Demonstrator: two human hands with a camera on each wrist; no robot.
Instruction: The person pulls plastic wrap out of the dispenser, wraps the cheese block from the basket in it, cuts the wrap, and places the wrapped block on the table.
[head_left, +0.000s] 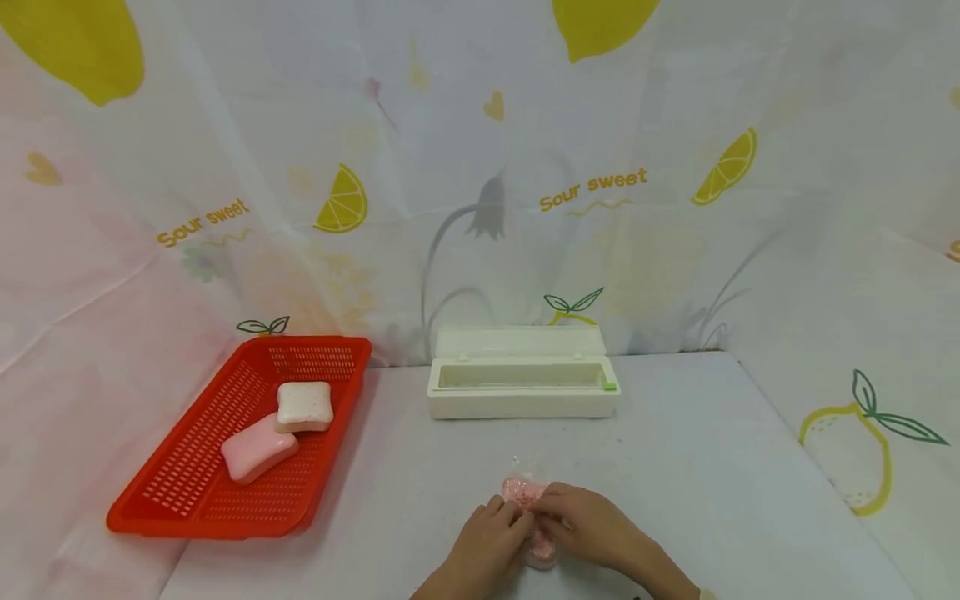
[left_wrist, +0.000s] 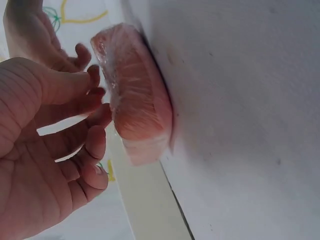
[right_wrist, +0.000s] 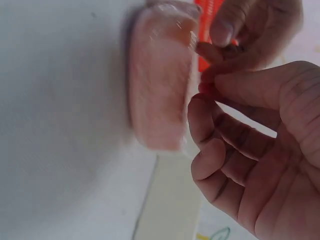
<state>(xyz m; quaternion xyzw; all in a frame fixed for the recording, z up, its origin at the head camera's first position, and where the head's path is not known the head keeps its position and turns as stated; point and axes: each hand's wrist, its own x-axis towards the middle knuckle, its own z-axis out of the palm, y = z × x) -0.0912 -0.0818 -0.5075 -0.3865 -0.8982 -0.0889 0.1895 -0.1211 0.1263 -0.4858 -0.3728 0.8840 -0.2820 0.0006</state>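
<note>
A pink bar of soap [head_left: 541, 551], wrapped in clear plastic film [left_wrist: 135, 85], lies on the white table close to the person. My left hand [head_left: 483, 537] is at its left side, thumb and fingertips curled together at the film on top. From the right, my right hand [head_left: 588, 523] meets it over the middle of the bar, thumb and forefinger pinching the film. Both wrist views show the fingertips of the two hands close together along the upper face of the soap [right_wrist: 162, 85]. The hands cover the bar's middle in the head view.
To the left stands a red plastic basket [head_left: 318, 467] holding a pink soap bar [head_left: 257, 450] and a white soap bar [head_left: 304, 403]. At the back, a long white box [head_left: 522, 406] has its lid raised and a small green piece at its right end. A lemon-print cloth [head_left: 420, 125] hangs behind.
</note>
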